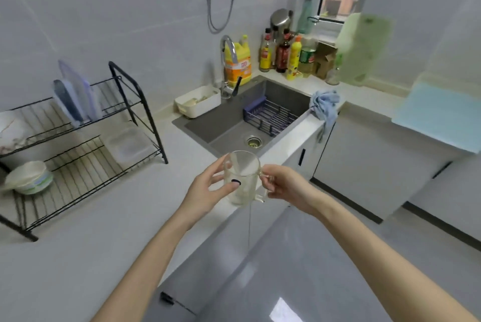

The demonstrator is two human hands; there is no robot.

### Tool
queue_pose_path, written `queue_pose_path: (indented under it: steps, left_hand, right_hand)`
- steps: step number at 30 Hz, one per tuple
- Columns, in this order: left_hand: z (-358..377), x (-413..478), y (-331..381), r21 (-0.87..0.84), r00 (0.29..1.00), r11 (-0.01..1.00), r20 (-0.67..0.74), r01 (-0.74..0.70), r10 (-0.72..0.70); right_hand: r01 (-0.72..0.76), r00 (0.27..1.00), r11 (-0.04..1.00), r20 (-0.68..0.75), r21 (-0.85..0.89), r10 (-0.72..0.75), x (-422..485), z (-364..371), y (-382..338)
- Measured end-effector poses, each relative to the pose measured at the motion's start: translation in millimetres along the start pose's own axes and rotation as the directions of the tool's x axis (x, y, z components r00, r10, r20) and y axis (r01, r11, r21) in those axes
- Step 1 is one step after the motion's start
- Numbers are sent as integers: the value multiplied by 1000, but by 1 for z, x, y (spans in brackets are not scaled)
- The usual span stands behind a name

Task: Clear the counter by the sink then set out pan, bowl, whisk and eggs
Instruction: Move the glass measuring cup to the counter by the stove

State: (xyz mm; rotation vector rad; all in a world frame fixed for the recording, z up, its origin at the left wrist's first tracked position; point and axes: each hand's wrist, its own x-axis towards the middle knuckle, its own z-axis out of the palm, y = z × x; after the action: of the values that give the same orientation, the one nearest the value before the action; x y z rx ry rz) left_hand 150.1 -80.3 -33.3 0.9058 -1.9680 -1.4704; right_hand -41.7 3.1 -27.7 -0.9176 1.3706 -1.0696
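The right hand point(282, 186) pinches the curved handle of a clear glass mug point(243, 173). The left hand point(205, 189) curls round the mug's smooth cylindrical wall, thumb on the near side. The mug is upright, held above the front edge of the pale, matte counter point(104, 217), just before the grey rectangular sink point(234, 124). In the sink sits a dark wire basket point(270, 117). A crumpled blue cloth point(325, 105) drapes over its right rim. A white plastic tub point(197, 100) behind the sink holds pale items, too blurred to tell. To the left, a black wire rack point(86, 144) carries a rounded bowl point(30, 178) and a clear box point(127, 144).
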Motion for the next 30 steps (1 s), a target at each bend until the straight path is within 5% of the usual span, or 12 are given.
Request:
queue_pose_path:
  steps: [16, 30]
  left_hand:
    - [335, 183, 97, -56, 868, 985, 465, -166, 173]
    - [580, 302, 167, -162, 612, 954, 737, -254, 288]
  right_hand:
    - [41, 856, 993, -517, 107, 20, -136, -332, 22]
    - [163, 541, 960, -834, 227, 105, -217, -533, 43]
